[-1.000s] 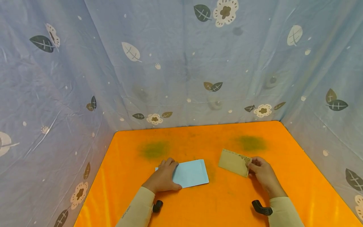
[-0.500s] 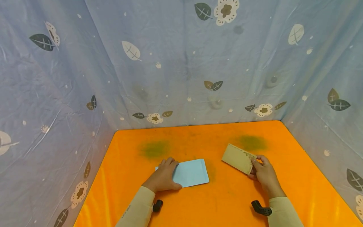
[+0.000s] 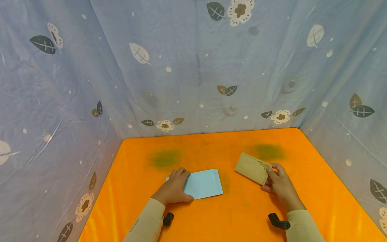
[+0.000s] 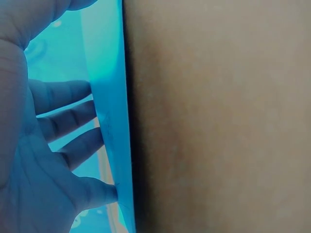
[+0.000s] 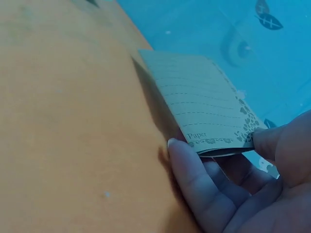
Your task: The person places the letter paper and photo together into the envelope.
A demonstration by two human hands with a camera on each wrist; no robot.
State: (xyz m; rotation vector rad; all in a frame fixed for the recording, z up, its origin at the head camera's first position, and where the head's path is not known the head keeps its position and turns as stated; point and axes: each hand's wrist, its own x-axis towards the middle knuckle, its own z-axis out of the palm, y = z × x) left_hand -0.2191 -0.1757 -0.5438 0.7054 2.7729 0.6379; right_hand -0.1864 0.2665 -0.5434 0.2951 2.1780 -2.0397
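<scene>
On the orange table lies a light blue envelope (image 3: 204, 185), flap end to the right. My left hand (image 3: 175, 188) rests across its left part, thumb by the near edge and fingers toward the far edge. The left wrist view shows fairly straight fingertips (image 4: 111, 193) touching the envelope (image 4: 111, 87). To the right, my right hand (image 3: 282, 185) pinches a folded sheet of tan letter paper (image 3: 252, 169) by its right end. Dotted lines, a floral border and the word "Paper" are printed on the letter paper (image 5: 199, 102); its fold gapes slightly near the fingers.
Blue curtains (image 3: 196, 67) with leaves and flowers enclose the orange table (image 3: 211, 222) at the back and sides. Greenish stains mark the table's far part. A black wrist mount (image 3: 278, 222) juts from the right sleeve, another black mount (image 3: 168, 219) from the left.
My right hand has lifted and turned the letter paper, its left end now farther from me. In the last half second it shifted slightly left. My left hand and the envelope stay put.
</scene>
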